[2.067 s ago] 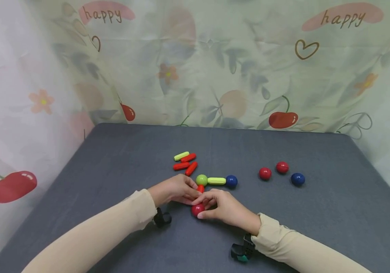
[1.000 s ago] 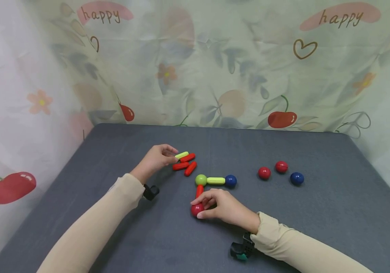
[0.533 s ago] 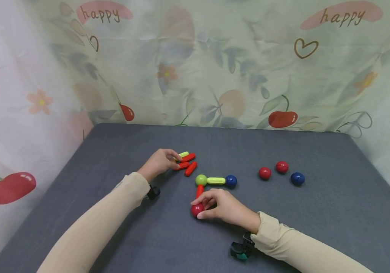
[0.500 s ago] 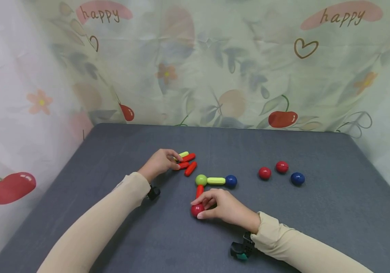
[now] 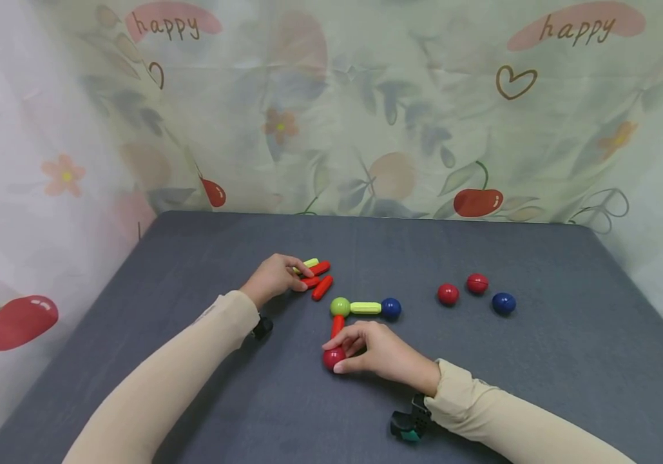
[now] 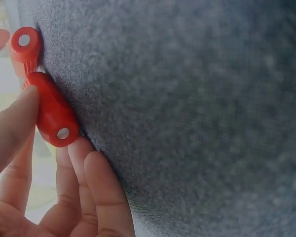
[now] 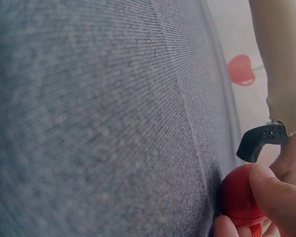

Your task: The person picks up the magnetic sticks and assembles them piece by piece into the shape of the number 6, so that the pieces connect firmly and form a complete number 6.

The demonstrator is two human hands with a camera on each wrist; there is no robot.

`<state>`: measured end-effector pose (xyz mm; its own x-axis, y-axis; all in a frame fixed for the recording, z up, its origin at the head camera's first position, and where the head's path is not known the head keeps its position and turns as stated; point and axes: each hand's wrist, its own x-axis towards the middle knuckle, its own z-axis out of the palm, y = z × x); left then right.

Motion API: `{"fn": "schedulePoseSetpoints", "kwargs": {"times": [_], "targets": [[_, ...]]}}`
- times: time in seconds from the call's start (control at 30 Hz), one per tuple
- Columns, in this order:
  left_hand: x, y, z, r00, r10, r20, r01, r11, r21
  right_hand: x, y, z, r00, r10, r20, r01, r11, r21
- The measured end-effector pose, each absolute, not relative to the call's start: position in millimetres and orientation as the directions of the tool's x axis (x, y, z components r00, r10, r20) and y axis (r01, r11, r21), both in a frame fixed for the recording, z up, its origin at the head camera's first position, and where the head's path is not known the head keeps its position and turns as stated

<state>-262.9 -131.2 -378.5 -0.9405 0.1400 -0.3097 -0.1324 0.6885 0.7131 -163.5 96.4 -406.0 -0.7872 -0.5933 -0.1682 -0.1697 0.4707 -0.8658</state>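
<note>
My left hand [image 5: 276, 278] is at the loose magnetic rods, thumb and fingers pinching a red magnetic rod [image 6: 52, 111] with a metal disc in its end. Close around it lie a second red rod [image 5: 322, 287], a third red rod [image 5: 323, 266] and a yellow-green rod [image 5: 312, 261] partly behind the fingers. Nearer the front, my right hand [image 5: 389, 356] pinches a red ball [image 5: 333, 359] between thumb and fingers. From that ball a red rod [image 5: 337, 324] leads up to a green ball [image 5: 339, 307]; a yellow-green rod [image 5: 365, 308] links this to a blue ball [image 5: 391, 309].
Two loose red balls, one nearer [image 5: 448, 294] and one farther [image 5: 477, 283], lie to the right with a blue ball [image 5: 504, 303]. The dark grey tabletop [image 5: 238, 238] ends at a patterned cloth backdrop [image 5: 354, 129].
My left hand has left the rod beside the right hand, reached the loose rods farther back and taken hold of a red one. The right hand stays on the red ball.
</note>
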Motion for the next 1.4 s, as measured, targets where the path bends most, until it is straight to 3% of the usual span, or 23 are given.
{"fn": "schedulePoseSetpoints", "kwargs": {"times": [0.53,0.87,1.4], "targets": [[-252,-143,-366,-0.888,0.199,-0.414,-0.127,0.759,0.638,-162,94,-404,-0.784,-0.597,-0.173,-0.168,0.471,-0.866],[-214,-146,-357,-0.819,0.346,-0.459,-0.084,0.718,0.691,-163,95,-405,-0.785,-0.592,-0.184,-0.152,0.472,-0.868],[-163,-141,-355,-0.817,0.331,-0.472,-0.132,0.689,0.712,-164,97,-408,-0.785,-0.59,-0.188,-0.126,0.45,-0.884]]}}
